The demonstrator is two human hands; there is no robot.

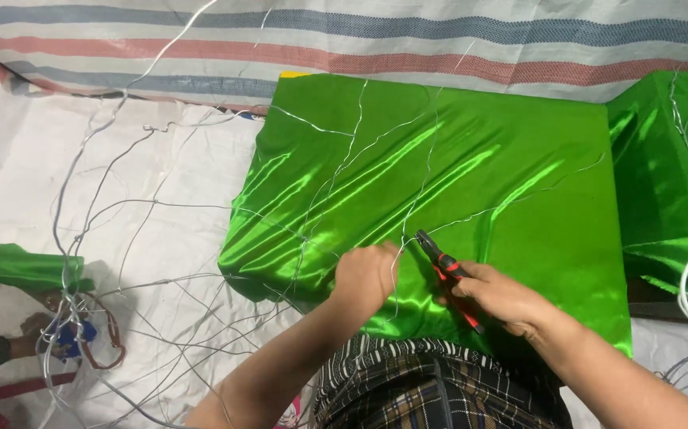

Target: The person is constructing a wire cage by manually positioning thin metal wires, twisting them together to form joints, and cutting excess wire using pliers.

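Note:
A shiny green satin-covered cushion (471,159) lies in front of me with thin silver wires (344,171) running across its top. My left hand (366,276) is closed around a wire at the cushion's near edge. My right hand (501,299) grips pliers (443,264) with red and black handles, their dark jaws pointing up-left at the wire just right of my left hand. My lap in a striped and plaid cloth (431,385) sits below both hands.
A second green satin cushion (673,167) lies at the right. A tangle of loose wire (121,238) spreads over the white woven sheet (18,159) at left, near a folded green cloth (14,266). A striped mat (439,40) runs along the back.

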